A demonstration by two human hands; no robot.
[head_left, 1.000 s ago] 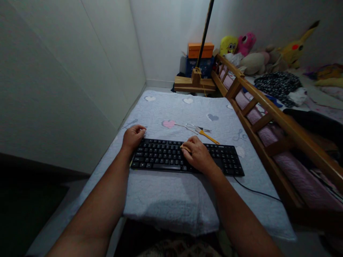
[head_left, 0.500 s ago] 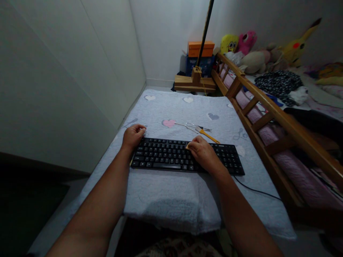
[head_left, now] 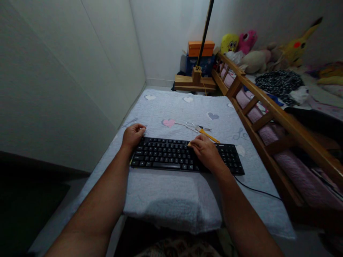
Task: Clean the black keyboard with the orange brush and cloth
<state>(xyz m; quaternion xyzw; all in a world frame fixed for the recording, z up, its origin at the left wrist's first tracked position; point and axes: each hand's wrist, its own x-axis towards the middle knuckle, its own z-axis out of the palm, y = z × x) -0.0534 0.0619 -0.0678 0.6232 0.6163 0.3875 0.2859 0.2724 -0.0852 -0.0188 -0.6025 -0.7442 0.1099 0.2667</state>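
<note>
A black keyboard (head_left: 166, 155) lies across the cloth-covered table in front of me. At its back left corner is my left hand (head_left: 134, 135), closed, with curled fingers against that end; the exact contact is hidden. Over the right-middle keys my right hand (head_left: 205, 150) is closed in a pinch. A small pale-yellow piece, perhaps sponge (head_left: 189, 144), sticks out between its fingertips by the top rows of keys. Just behind the keyboard lie a brush with a yellow handle (head_left: 210, 136) and a thin wire tool (head_left: 191, 125).
A black cable (head_left: 257, 191) runs from the keyboard to the right edge of the light-blue cloth (head_left: 171, 194). The wooden bed rail (head_left: 257, 92) borders the table at right, a pale panel (head_left: 66, 78) at left. A wooden stand (head_left: 195, 84) is beyond the far edge.
My right hand has shifted slightly to the right and back, with the pale-yellow piece still pinched in it. My left hand and the keyboard look almost unmoved.
</note>
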